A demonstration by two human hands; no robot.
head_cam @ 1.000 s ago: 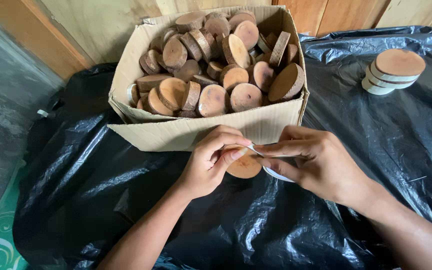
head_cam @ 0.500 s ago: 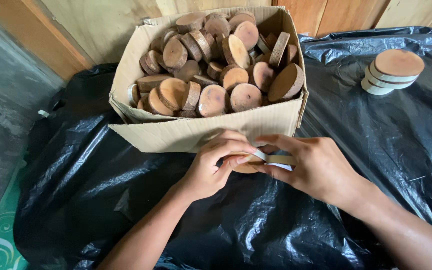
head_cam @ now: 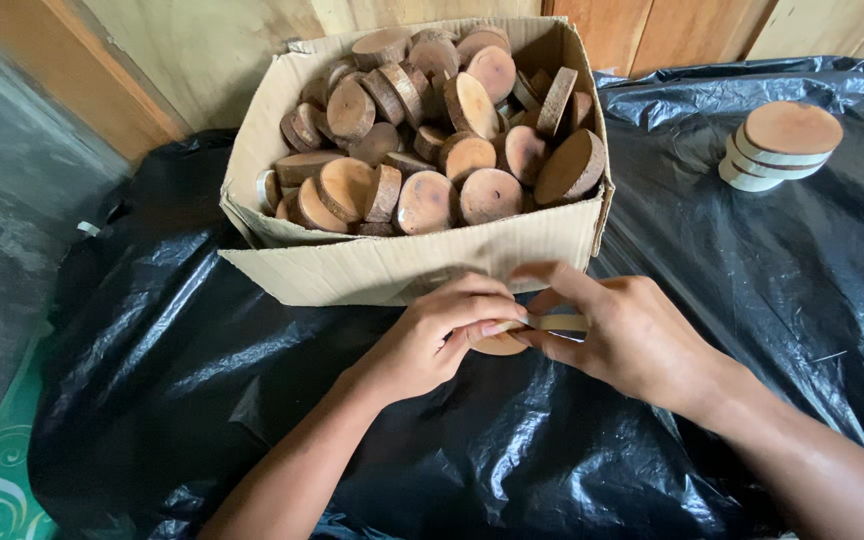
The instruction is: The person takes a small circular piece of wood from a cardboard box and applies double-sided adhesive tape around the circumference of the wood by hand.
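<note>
wood slice [head_cam: 501, 344] pinched between left hand [head_cam: 439, 335] and right hand [head_cam: 624, 331].

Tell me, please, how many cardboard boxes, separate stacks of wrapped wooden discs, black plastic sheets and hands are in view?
Cardboard box: 1
Stack of wrapped wooden discs: 1
Black plastic sheet: 1
Hands: 2, the left hand and right hand, together holding one wooden disc
Total: 5

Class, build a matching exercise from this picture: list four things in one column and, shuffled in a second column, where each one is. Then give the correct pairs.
1. cardboard box
2. stack of wrapped discs
3. wooden disc
4. black plastic sheet

A. between both hands
B. spread under everything
C. full of wood slices, behind the hands
D. far right on the sheet

Pairs: 1-C, 2-D, 3-A, 4-B
</note>
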